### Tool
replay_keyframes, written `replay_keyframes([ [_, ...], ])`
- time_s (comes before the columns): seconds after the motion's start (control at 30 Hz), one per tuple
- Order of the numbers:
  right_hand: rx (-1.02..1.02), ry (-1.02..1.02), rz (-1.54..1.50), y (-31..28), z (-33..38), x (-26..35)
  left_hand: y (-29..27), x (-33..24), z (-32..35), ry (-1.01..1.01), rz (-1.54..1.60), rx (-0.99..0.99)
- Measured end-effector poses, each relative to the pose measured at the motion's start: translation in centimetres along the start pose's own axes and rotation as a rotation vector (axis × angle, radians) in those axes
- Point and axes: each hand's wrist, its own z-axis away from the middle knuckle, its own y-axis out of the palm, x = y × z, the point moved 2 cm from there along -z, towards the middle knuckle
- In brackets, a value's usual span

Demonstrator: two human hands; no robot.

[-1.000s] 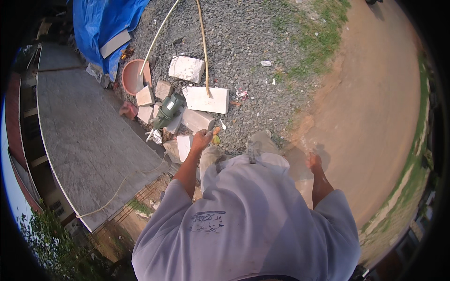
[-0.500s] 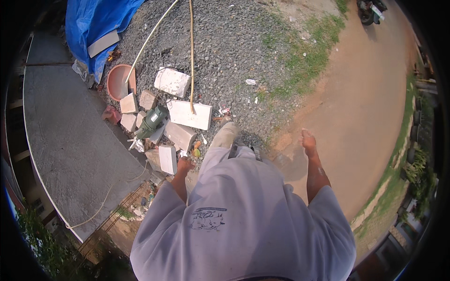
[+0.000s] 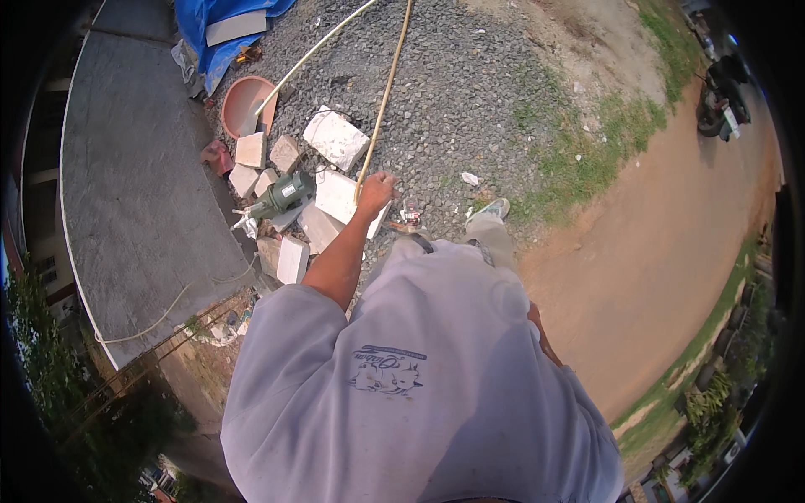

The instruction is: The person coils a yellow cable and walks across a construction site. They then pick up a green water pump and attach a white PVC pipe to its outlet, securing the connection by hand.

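Observation:
My left hand (image 3: 375,191) reaches forward and is closed around the lower end of a long tan pole (image 3: 387,88), which runs away from me over the gravel to the top edge. Just under the hand lies a flat white block (image 3: 337,194). My right hand is hidden behind my grey shirt; only a strip of the right forearm (image 3: 539,329) shows at my side. One shoe (image 3: 495,208) is planted on the gravel ahead of me.
A green motor (image 3: 281,194) lies among several white and pink blocks (image 3: 293,260). A terracotta basin (image 3: 243,105), a pale hose (image 3: 310,54) and a blue tarp (image 3: 210,33) lie beyond. A concrete slab (image 3: 134,193) is on the left, a dirt road (image 3: 654,251) and a motorbike (image 3: 721,92) on the right.
My left hand rose from near the blocks and closed on the pole's lower end. My right arm, held out to the side before, has dropped behind my body.

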Motion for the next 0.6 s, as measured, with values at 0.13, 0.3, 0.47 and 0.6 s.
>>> replay_keyframes([
  [0.13, 0.01, -0.114, 0.113, -5.5, -8.2, 4.4, 3.7, 3.4, -5.5, 0.018, 0.055, -0.035],
  [0.3, -0.168, -0.189, -0.266, -16.5, -17.2, 13.5, 7.6, 6.1, -8.2, -0.119, -0.412, -0.077],
  [0.47, -0.163, -0.172, -0.482, -24.6, -23.3, 23.9, 14.5, 1.4, -11.8, -0.097, -0.224, -0.119],
  [0.6, -0.04, -0.198, -0.581, -26.6, -26.9, 32.7, 19.2, -7.2, -13.9, -0.046, -0.25, 0.074],
])
